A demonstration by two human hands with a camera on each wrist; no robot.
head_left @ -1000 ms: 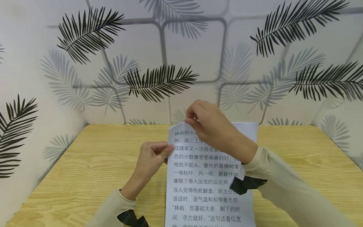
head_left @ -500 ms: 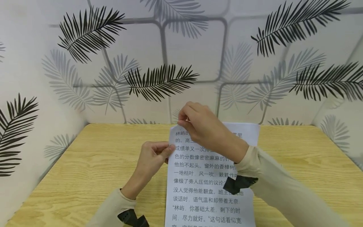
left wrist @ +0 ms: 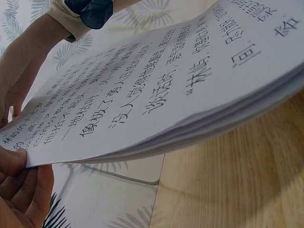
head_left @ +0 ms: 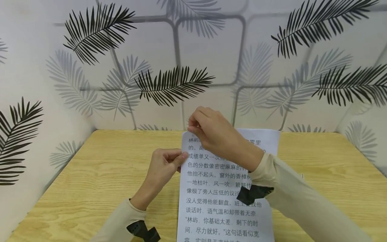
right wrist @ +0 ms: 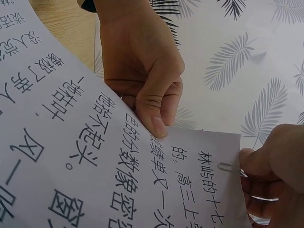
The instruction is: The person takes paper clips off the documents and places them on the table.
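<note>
A stack of printed paper sheets [head_left: 220,201] stands tilted up from the table, its layered edges showing in the left wrist view. My left hand [head_left: 165,164] pinches the stack's left edge, thumb on the printed face and fingers behind. At the upper left corner, my right hand [head_left: 217,134] has thumb and fingers together at the top edge. A small paper clip [right wrist: 225,166] sits over that edge in the right wrist view. Its outer end runs to the right thumb [right wrist: 249,159], where the fingers pinch it; the exact contact is hidden.
The wood-grain table [head_left: 99,174] stretches to both sides of the paper. Behind it rises a pale wall covering [head_left: 208,53] with leaf patterns. A tiny pale thing [head_left: 302,175] shows beside the right sleeve, too small to identify.
My right hand has moved left along the top edge towards the paper's upper left corner. The left hand keeps its grip on the stack, and the view has shifted slightly.
</note>
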